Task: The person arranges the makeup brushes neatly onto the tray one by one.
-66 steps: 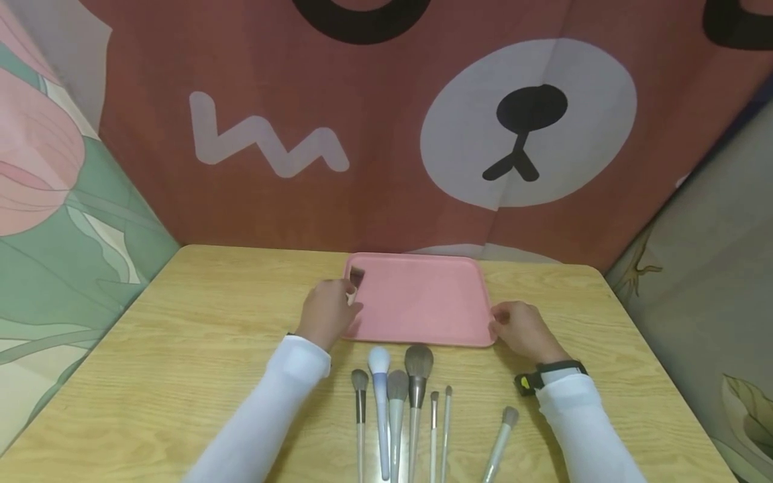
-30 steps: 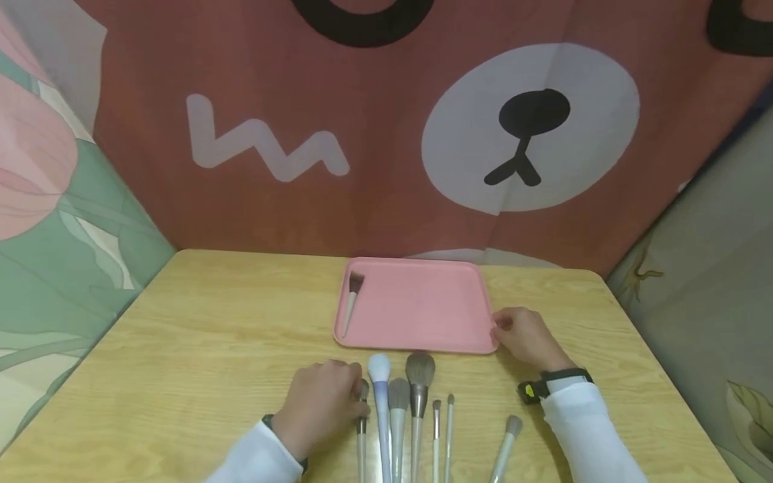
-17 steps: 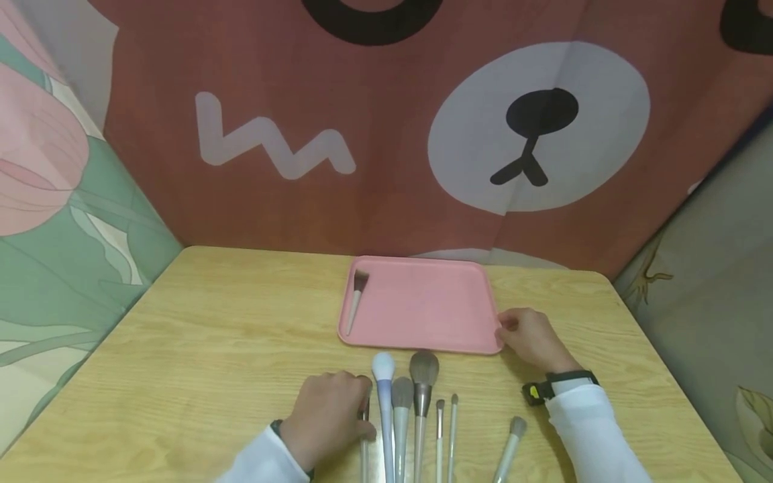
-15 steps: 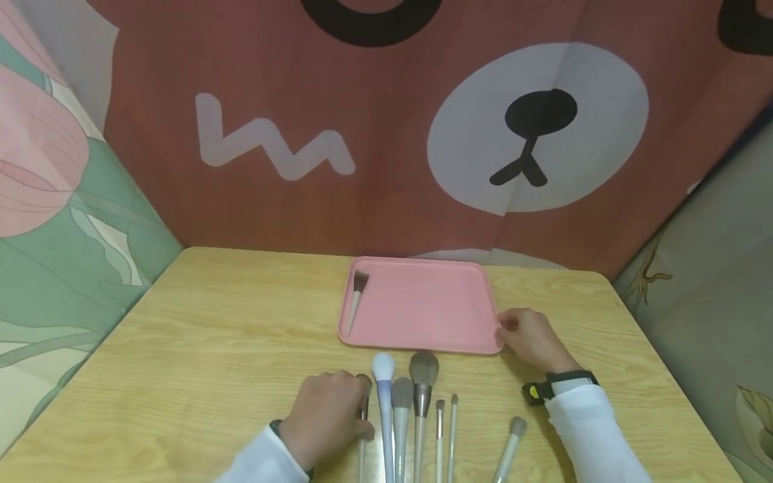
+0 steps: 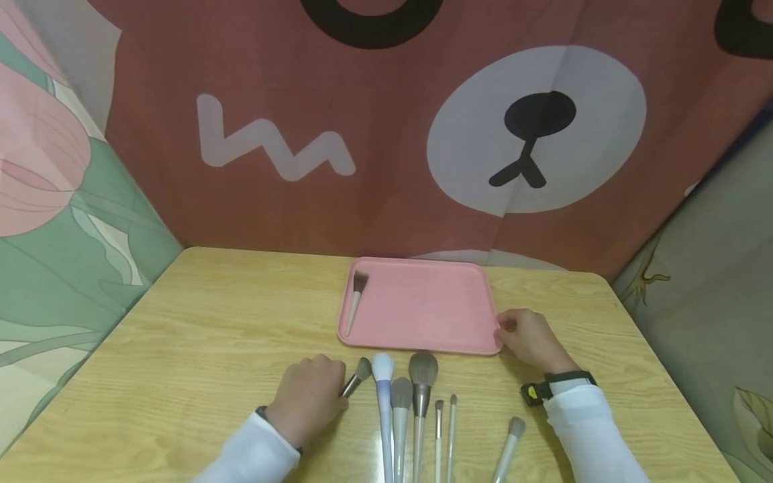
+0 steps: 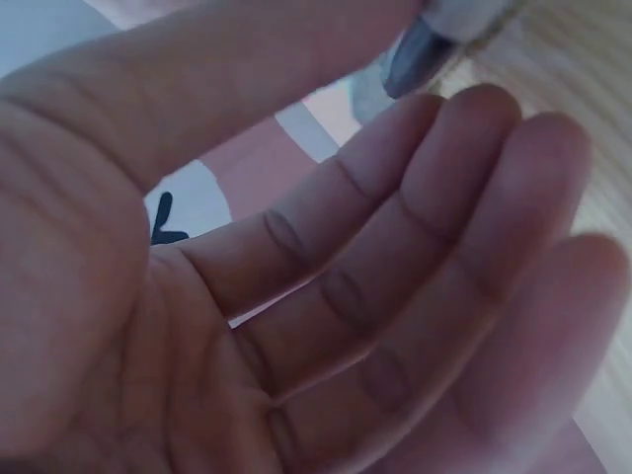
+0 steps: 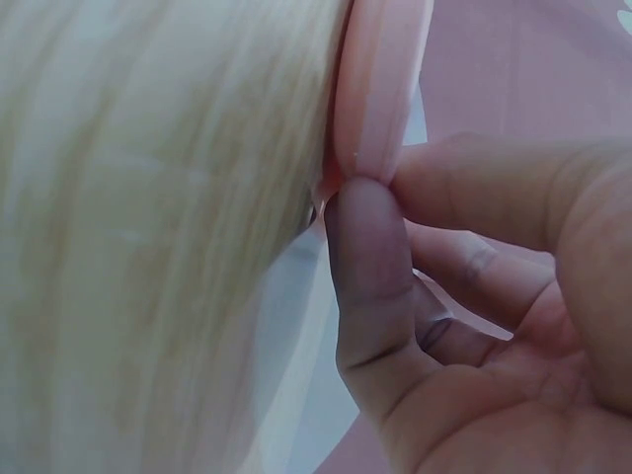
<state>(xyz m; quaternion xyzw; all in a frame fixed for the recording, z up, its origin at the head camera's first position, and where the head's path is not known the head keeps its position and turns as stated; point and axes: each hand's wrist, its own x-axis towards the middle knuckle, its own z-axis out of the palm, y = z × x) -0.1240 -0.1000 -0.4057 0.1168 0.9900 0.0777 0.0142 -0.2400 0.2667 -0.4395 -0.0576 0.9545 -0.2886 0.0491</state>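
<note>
My left hand (image 5: 310,397) pinches a makeup brush (image 5: 356,377) between thumb and fingertips, its grey head sticking out up and to the right. In the left wrist view, the dark metal collar of that brush (image 6: 423,57) shows at the fingertips, and the other fingers are loosely curled. At the back of the table lies a pink tray (image 5: 429,305). One brown-tipped brush (image 5: 354,303) lies along its left side. My right hand (image 5: 533,339) pinches the tray's near right rim, and the right wrist view shows thumb and finger on that pink edge (image 7: 380,109).
Several makeup brushes lie in a row in front of the tray, among them a white-headed one with a lilac handle (image 5: 383,396) and a large grey-brown one (image 5: 422,379). Another brush (image 5: 510,446) lies apart to the right. A printed cloth (image 5: 290,215) hangs behind the wooden table (image 5: 199,322).
My left hand has left the brush on the tray, come down to the leftmost brush of the row and taken hold of it, drawing it left and tilting it. The right hand stays on the tray.
</note>
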